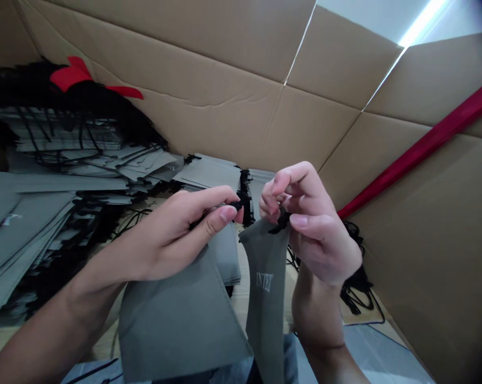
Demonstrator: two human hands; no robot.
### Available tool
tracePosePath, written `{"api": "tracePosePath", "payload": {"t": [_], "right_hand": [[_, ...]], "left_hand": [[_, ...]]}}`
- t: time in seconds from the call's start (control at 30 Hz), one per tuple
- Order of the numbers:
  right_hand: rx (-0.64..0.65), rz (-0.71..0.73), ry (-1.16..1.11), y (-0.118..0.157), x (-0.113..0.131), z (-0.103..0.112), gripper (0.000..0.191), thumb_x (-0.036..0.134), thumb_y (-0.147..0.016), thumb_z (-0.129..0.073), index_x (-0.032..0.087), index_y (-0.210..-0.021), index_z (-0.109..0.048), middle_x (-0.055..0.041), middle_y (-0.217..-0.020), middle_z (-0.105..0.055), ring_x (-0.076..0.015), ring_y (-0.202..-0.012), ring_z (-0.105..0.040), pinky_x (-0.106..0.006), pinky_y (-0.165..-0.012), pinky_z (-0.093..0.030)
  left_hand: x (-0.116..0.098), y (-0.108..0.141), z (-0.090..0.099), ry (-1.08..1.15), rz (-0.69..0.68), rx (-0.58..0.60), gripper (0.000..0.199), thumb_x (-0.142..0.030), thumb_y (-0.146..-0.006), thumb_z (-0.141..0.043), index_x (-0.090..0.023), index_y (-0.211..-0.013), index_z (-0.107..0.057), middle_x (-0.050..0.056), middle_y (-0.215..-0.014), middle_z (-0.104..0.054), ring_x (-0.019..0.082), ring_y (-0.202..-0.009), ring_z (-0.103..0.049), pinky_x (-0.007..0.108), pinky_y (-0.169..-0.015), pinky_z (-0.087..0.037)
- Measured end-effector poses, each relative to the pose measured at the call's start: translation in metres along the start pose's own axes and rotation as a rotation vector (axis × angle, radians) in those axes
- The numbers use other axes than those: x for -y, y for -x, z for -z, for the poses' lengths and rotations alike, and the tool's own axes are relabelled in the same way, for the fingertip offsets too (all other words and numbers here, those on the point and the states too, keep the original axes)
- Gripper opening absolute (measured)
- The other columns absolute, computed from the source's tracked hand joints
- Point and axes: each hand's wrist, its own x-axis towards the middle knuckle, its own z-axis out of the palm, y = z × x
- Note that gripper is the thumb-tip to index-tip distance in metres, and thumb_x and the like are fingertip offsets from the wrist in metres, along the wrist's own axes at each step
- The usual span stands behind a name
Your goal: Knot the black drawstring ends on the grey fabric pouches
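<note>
My left hand (184, 229) is closed, thumb against fingers, at the top of a grey fabric pouch (180, 320) that hangs below it. A bit of black cord (237, 205) sticks out by its fingertips. To the right, my right hand (313, 224) pinches the top corner of a second grey pouch (267, 298), which hangs narrow and curved with white lettering on it. Black cord (281, 221) shows under the right thumb. The two pouches hang side by side, apart at the top; whether a cord joins them I cannot tell.
Stacked grey pouches (36, 224) with black cord ends fill the left side; more stacks (208, 169) stand ahead. Black cords (104, 106) with a red strip (70, 77) lie at the back left. Cardboard walls (224, 80) surround the table, and a red band (420, 144) crosses the right wall.
</note>
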Motion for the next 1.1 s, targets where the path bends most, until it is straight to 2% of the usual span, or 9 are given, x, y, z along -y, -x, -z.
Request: {"api": "tracePosePath", "payload": {"t": [0.1, 0.17, 0.27, 0.43, 0.53, 0.7, 0.9, 1.1], "right_hand": [[0.037, -0.015, -0.054, 0.002, 0.003, 0.004, 0.029, 0.023, -0.085, -0.068, 0.027, -0.114, -0.066, -0.0009, -0.086, -0.056, -0.021, -0.081, -0.055, -0.035, -0.071, -0.048], [0.045, -0.037, -0.038, 0.003, 0.004, 0.004, 0.026, 0.022, -0.09, -0.072, 0.027, -0.115, -0.066, -0.0007, -0.087, -0.058, -0.02, -0.079, -0.056, -0.035, -0.069, -0.049], [0.062, -0.035, 0.002, 0.002, 0.003, 0.004, 0.026, 0.03, -0.095, -0.083, 0.028, -0.112, -0.065, -0.0012, -0.089, -0.062, -0.0199, -0.078, -0.062, -0.036, -0.068, -0.055], [0.021, 0.14, -0.013, -0.006, -0.005, 0.003, 0.043, 0.044, -0.094, -0.098, 0.027, -0.101, -0.059, -0.0011, -0.086, -0.065, -0.0193, -0.075, -0.065, -0.035, -0.064, -0.058], [-0.005, 0.171, -0.061, -0.008, -0.011, 0.003, 0.041, 0.037, -0.093, -0.101, 0.027, -0.101, -0.062, -0.0004, -0.086, -0.065, -0.0187, -0.077, -0.066, -0.034, -0.067, -0.061], [0.038, 0.139, -0.249, -0.007, -0.018, 0.002, 0.025, 0.019, -0.1, -0.095, 0.023, -0.108, -0.071, -0.0042, -0.1, -0.071, -0.0176, -0.09, -0.071, -0.032, -0.079, -0.064], [-0.005, 0.085, -0.241, -0.008, -0.022, 0.003, 0.028, 0.023, -0.095, -0.101, 0.024, -0.106, -0.074, -0.0042, -0.102, -0.072, -0.0192, -0.094, -0.072, -0.03, -0.076, -0.064], [0.022, 0.098, -0.261, -0.009, -0.025, 0.003, 0.026, 0.019, -0.097, -0.098, 0.024, -0.107, -0.075, -0.0046, -0.105, -0.072, -0.0181, -0.094, -0.071, -0.028, -0.073, -0.062]], "left_hand": [[0.0, -0.001, -0.001, 0.063, -0.003, 0.037, 0.027, -0.025, -0.124, -0.053, -0.02, -0.102, -0.068, -0.008, -0.074, -0.058, 0.007, -0.057, -0.045, 0.02, -0.055, -0.041], [0.001, -0.002, -0.002, 0.117, -0.003, 0.071, 0.029, -0.026, -0.125, -0.052, -0.021, -0.101, -0.066, -0.007, -0.075, -0.057, 0.007, -0.06, -0.046, 0.02, -0.055, -0.04], [0.003, -0.002, -0.003, 0.176, 0.013, 0.095, 0.033, -0.029, -0.126, -0.051, -0.022, -0.096, -0.063, -0.008, -0.072, -0.051, 0.008, -0.058, -0.043, 0.021, -0.055, -0.039], [0.005, -0.001, -0.004, 0.181, 0.034, 0.096, 0.032, -0.032, -0.126, -0.052, -0.022, -0.101, -0.068, -0.007, -0.073, -0.054, 0.009, -0.06, -0.045, 0.022, -0.057, -0.04], [0.005, 0.001, -0.006, 0.191, 0.048, 0.106, 0.027, -0.034, -0.126, -0.052, -0.023, -0.11, -0.07, -0.007, -0.076, -0.055, 0.008, -0.062, -0.045, 0.02, -0.055, -0.039], [0.006, 0.006, -0.01, 0.269, 0.12, 0.09, 0.025, -0.039, -0.128, -0.05, -0.026, -0.122, -0.07, -0.008, -0.077, -0.049, 0.008, -0.062, -0.041, 0.019, -0.06, -0.041], [0.007, 0.007, -0.012, 0.285, 0.104, 0.071, 0.027, -0.041, -0.128, -0.052, -0.026, -0.115, -0.07, -0.005, -0.086, -0.059, 0.009, -0.073, -0.05, 0.02, -0.069, -0.046], [0.007, 0.008, -0.012, 0.313, 0.1, 0.055, 0.025, -0.04, -0.128, -0.052, -0.026, -0.117, -0.07, -0.006, -0.09, -0.062, 0.007, -0.068, -0.045, 0.018, -0.066, -0.048]]}}
